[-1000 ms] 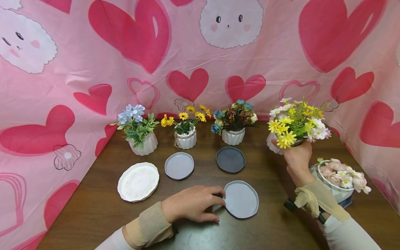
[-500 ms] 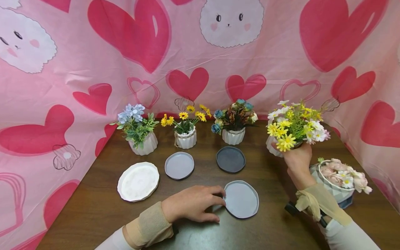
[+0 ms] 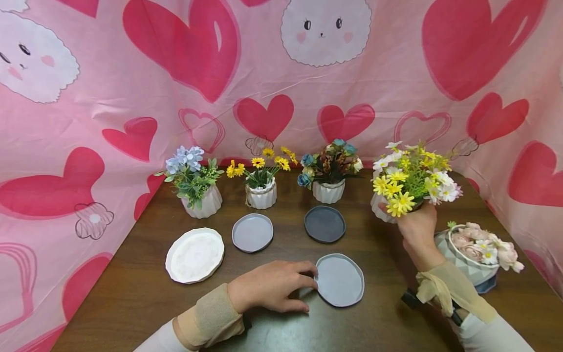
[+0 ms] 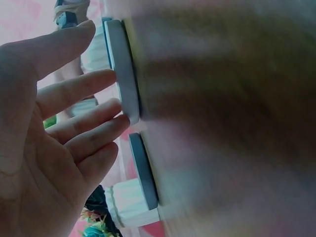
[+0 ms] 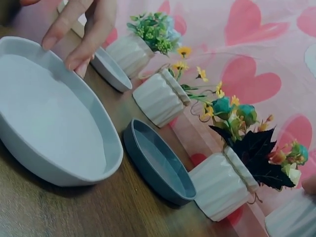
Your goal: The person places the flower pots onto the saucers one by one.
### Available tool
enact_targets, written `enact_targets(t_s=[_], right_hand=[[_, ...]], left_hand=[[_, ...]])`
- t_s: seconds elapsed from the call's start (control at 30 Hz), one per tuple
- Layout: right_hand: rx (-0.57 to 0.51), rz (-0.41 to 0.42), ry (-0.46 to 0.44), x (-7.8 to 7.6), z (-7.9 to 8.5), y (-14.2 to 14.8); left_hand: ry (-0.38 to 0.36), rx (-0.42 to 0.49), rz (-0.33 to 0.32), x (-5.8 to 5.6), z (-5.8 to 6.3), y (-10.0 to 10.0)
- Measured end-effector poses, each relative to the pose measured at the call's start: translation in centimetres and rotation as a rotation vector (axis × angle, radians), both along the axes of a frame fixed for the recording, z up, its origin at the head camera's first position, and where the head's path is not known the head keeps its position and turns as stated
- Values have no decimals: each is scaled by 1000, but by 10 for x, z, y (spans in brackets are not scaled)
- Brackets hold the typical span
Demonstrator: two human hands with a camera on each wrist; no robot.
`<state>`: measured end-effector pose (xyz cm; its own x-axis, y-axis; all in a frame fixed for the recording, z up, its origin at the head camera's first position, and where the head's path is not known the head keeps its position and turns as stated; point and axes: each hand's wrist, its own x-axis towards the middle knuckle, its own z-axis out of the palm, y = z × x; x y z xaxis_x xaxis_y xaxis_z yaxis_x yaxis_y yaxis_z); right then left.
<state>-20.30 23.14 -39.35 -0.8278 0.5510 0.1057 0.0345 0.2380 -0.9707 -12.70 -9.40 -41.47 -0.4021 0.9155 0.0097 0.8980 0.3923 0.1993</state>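
My right hand point(image 3: 418, 226) grips a white fluted flowerpot point(image 3: 380, 209) of yellow and white daisies point(image 3: 411, 180) at the right of the table. Its thumb lies along the pot's left side, and the flowers hide part of the grip. Only an edge of this pot point(image 5: 292, 218) enters the right wrist view. My left hand point(image 3: 277, 286) rests low at the centre, fingers relaxed and fingertips right at the rim of a light grey saucer point(image 3: 340, 281). In the left wrist view, the fingers of the left hand point(image 4: 64, 113) are loosely spread beside that saucer's edge point(image 4: 123, 74).
Behind stand white pots with blue hydrangeas point(image 3: 204, 203), yellow flowers point(image 3: 262, 195) and blue roses point(image 3: 328, 192). A dark saucer point(image 3: 325, 224), a lilac-grey saucer point(image 3: 252, 233) and a white saucer point(image 3: 195, 255) lie before them. A pink-flower pot point(image 3: 470, 264) on a blue-grey saucer stands beside my right forearm.
My right hand has brought the daisy pot slightly left and nearer to me. My left hand and the saucers have stayed put.
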Motion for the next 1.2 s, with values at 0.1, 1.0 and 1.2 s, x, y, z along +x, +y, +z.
enact_targets(t_s=[0.1, 1.0, 1.2], right_hand=[[-5, 2, -11, 2, 2, -2], [-30, 71, 36, 16, 2, -14], [-40, 93, 93, 20, 4, -19]], left_hand=[[-3, -3, 0, 0, 0, 0], [-21, -12, -1, -1, 0, 0], [-16, -11, -4, -1, 1, 0]])
